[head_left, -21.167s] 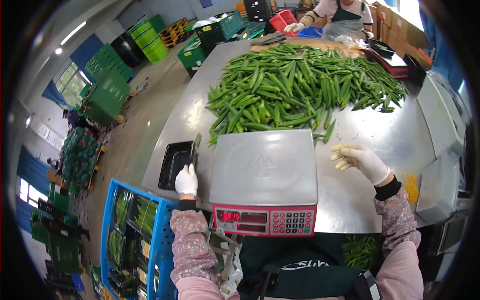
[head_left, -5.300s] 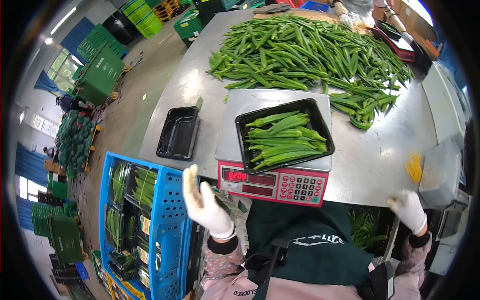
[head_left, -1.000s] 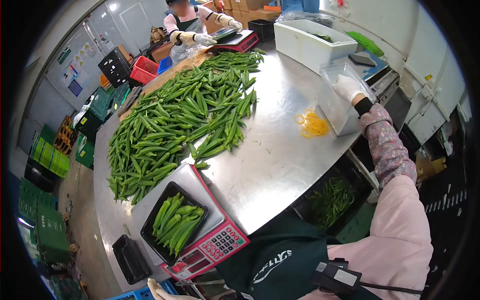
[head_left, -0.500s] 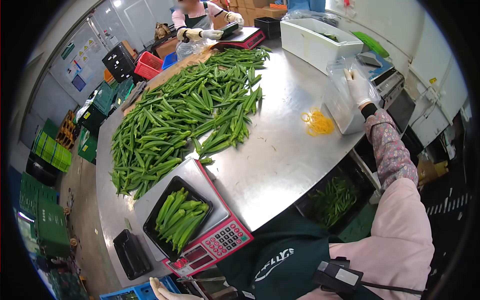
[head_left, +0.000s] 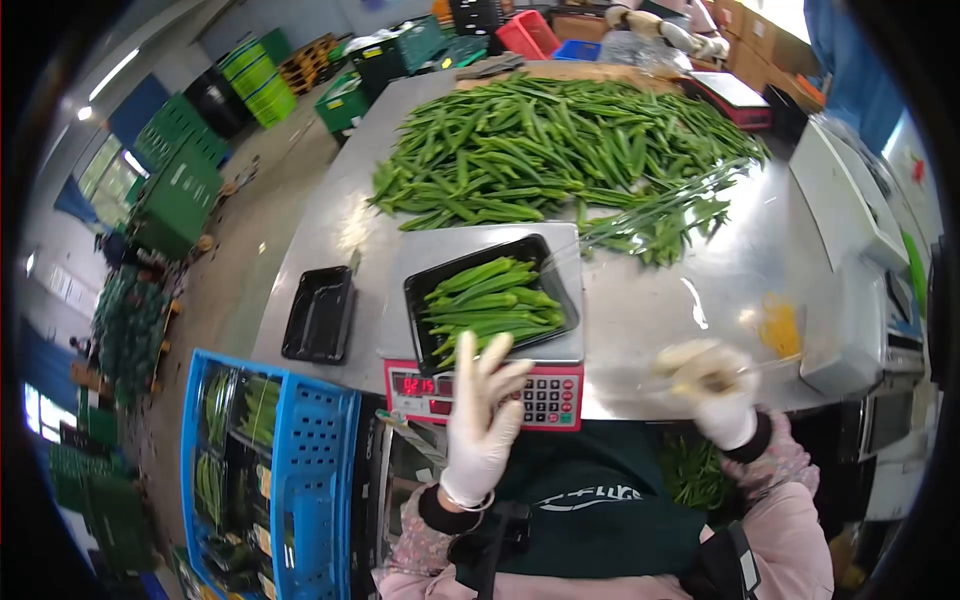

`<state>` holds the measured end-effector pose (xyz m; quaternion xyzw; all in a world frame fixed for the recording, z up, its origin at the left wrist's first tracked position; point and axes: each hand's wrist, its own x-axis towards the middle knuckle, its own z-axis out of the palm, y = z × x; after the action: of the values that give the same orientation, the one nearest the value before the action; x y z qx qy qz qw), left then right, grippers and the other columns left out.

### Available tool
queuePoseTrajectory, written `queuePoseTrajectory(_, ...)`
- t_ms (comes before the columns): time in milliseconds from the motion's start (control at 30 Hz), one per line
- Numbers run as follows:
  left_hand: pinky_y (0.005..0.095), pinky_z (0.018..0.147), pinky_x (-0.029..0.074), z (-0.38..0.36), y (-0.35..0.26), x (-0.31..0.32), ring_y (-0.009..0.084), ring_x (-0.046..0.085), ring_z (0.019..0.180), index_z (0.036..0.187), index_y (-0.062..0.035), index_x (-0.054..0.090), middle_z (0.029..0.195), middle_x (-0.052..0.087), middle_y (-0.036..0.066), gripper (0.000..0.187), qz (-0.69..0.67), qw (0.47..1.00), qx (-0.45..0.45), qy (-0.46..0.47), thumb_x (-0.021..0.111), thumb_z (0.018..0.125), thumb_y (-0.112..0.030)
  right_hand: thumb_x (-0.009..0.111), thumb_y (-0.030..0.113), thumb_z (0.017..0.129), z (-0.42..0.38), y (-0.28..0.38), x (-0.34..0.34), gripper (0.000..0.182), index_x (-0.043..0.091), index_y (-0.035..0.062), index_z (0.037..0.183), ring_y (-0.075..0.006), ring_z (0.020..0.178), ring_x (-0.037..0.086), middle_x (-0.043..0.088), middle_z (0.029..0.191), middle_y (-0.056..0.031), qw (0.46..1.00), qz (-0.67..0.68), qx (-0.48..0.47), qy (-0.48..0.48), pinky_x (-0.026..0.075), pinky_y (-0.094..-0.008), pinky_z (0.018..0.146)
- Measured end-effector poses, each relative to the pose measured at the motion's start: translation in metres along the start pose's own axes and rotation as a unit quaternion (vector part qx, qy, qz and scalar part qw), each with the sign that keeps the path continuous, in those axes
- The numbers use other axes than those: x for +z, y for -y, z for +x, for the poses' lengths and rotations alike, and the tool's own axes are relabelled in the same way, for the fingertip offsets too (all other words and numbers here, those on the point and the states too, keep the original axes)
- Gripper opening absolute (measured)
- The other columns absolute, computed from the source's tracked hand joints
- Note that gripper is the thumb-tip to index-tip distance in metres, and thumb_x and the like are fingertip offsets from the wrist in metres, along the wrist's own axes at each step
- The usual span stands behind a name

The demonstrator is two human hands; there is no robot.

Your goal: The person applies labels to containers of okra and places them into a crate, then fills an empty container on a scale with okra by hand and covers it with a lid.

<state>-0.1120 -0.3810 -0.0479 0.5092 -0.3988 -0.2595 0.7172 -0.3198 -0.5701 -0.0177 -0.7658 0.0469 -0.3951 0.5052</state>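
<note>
My left hand (head_left: 482, 420), in a white glove, is open with fingers spread at the front edge of the weighing scale (head_left: 567, 398). Its fingertips overlap the near rim of a black tray (head_left: 418, 300) on the scale pan. Green okra pods (head_left: 492, 298) lie side by side in that tray. To the right, over the table's near edge, my right hand (head_left: 715, 390) is gloved and smeared by motion, its fingers closed on a thin clear plastic bag (head_left: 665, 208). The bag spreads out toward the okra pile and blurs with it.
A large okra pile (head_left: 540, 140) covers the far part of the steel table (head_left: 640, 330). An empty black tray (head_left: 318, 312) lies left of the scale. Yellow rubber bands (head_left: 780, 326) sit at right, near a white box (head_left: 840, 190). A blue crate (head_left: 315, 450) of packed trays stands lower left.
The view has turned right and down. My right hand has come away from the clear bags at the right, bringing one toward the middle. My left hand has risen to the scale's front.
</note>
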Motion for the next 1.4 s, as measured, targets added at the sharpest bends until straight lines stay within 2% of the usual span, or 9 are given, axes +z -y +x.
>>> queuePoseTrajectory(100, 0.0342, 0.094, 0.051, 0.001, -0.012, 0.01, 0.024, 0.06, 0.116, 0.158, -0.0027, 0.011, 0.149, 0.042, 0.021, 0.076, -0.06, 0.997, -0.046, -0.031, 0.058, 0.1, -0.011, 0.071, -0.008, 0.081, 0.012, -0.001, 0.046, 0.018, 0.063, 0.0001, 0.094, -0.0257, 0.093, 0.069, 0.072, 0.101, -0.0167, 0.989, 0.092, 0.047, 0.101, 0.056, -0.0357, 0.083)
queuePoseTrajectory(267, 0.0181, 0.058, 0.041, 0.008, -0.019, -0.021, 0.0046, 0.052, 0.072, 0.149, 0.0051, 0.037, 0.124, 0.06, 0.01, 0.058, 0.002, 0.978, -0.042, -0.206, 0.06, 0.096, -0.002, 0.063, 0.001, 0.091, 0.033, -0.027, 0.056, 0.035, 0.057, -0.0026, 0.125, -0.0147, 0.098, 0.064, 0.068, 0.111, -0.0092, 0.925, 0.319, 0.201, -0.048, 0.05, -0.0279, 0.087)
queuePoseTrajectory(367, 0.0177, 0.064, 0.042, 0.023, -0.027, -0.03, 0.0039, 0.051, 0.076, 0.146, 0.0069, 0.042, 0.115, 0.063, 0.006, 0.053, 0.079, 0.963, -0.037, -0.256, 0.055, 0.094, 0.004, 0.062, 0.01, 0.096, 0.062, -0.036, 0.064, 0.041, 0.053, -0.002, 0.135, -0.0085, 0.088, 0.059, 0.067, 0.107, -0.0058, 0.939, 0.206, 0.217, -0.173, 0.048, -0.0232, 0.078)
queuePoseTrajectory(500, 0.0203, 0.07, 0.045, 0.05, 0.001, -0.049, 0.0057, 0.05, 0.081, 0.144, 0.0031, 0.048, 0.114, 0.062, 0.004, 0.053, 0.314, 0.924, 0.023, -0.217, 0.063, 0.093, -0.001, 0.064, 0.021, 0.097, 0.072, -0.097, 0.072, 0.043, 0.059, 0.0013, 0.134, -0.0047, 0.08, 0.053, 0.066, 0.096, -0.0025, 0.968, 0.017, 0.227, -0.103, 0.046, -0.022, 0.074)
queuePoseTrajectory(633, 0.0434, 0.105, 0.039, 0.057, 0.019, -0.056, 0.0376, 0.054, 0.117, 0.138, 0.0066, 0.05, 0.13, 0.056, 0.024, 0.05, 0.506, 0.829, 0.084, -0.222, 0.062, 0.093, -0.012, 0.068, 0.022, 0.094, 0.07, -0.104, 0.089, 0.04, 0.064, 0.0011, 0.128, -0.0086, 0.078, 0.058, 0.067, 0.09, -0.0054, 0.964, -0.044, 0.233, -0.122, 0.049, -0.0244, 0.075)
queuePoseTrajectory(900, 0.0342, 0.112, 0.037, 0.05, 0.03, -0.078, 0.0312, 0.052, 0.133, 0.136, 0.0095, 0.052, 0.139, 0.055, 0.026, 0.039, 0.333, 0.911, -0.019, -0.242, 0.048, 0.101, -0.008, 0.068, 0.023, 0.093, 0.077, -0.079, 0.103, 0.042, 0.062, 0.0019, 0.128, -0.0203, 0.088, 0.065, 0.069, 0.101, -0.0137, 0.956, -0.16, 0.232, -0.082, 0.051, -0.0321, 0.082)
queuePoseTrajectory(1067, 0.0348, 0.114, 0.035, 0.045, 0.033, -0.075, 0.031, 0.049, 0.136, 0.138, 0.0106, 0.05, 0.142, 0.052, 0.026, 0.04, 0.282, 0.925, -0.024, -0.253, 0.046, 0.102, -0.008, 0.066, 0.021, 0.092, 0.071, -0.086, 0.105, 0.044, 0.058, -0.0017, 0.129, -0.0336, 0.11, 0.061, 0.063, 0.12, -0.0199, 0.959, -0.254, 0.1, -0.077, 0.049, -0.0382, 0.095)
queuePoseTrajectory(1267, 0.0362, 0.118, 0.029, 0.03, 0.032, -0.057, 0.0307, 0.038, 0.143, 0.147, 0.0103, 0.036, 0.153, 0.039, 0.025, 0.048, 0.319, 0.915, 0.0, -0.247, 0.042, 0.101, -0.003, 0.066, 0.021, 0.093, 0.073, -0.085, 0.101, 0.049, 0.054, -0.004, 0.133, -0.035, 0.118, 0.059, 0.059, 0.129, -0.0225, 0.975, -0.157, 0.15, -0.049, 0.046, -0.0373, 0.1)
queuePoseTrajectory(1400, 0.0359, 0.119, 0.025, 0.029, 0.036, -0.056, 0.0271, 0.031, 0.147, 0.153, 0.0079, 0.022, 0.159, 0.031, 0.022, 0.056, 0.153, 0.947, 0.023, -0.282, 0.041, 0.101, 0.002, 0.067, 0.02, 0.093, 0.079, -0.085, 0.105, 0.051, 0.052, -0.0056, 0.134, -0.034, 0.119, 0.059, 0.059, 0.13, -0.0234, 0.976, -0.158, 0.145, -0.042, 0.046, -0.0366, 0.101)
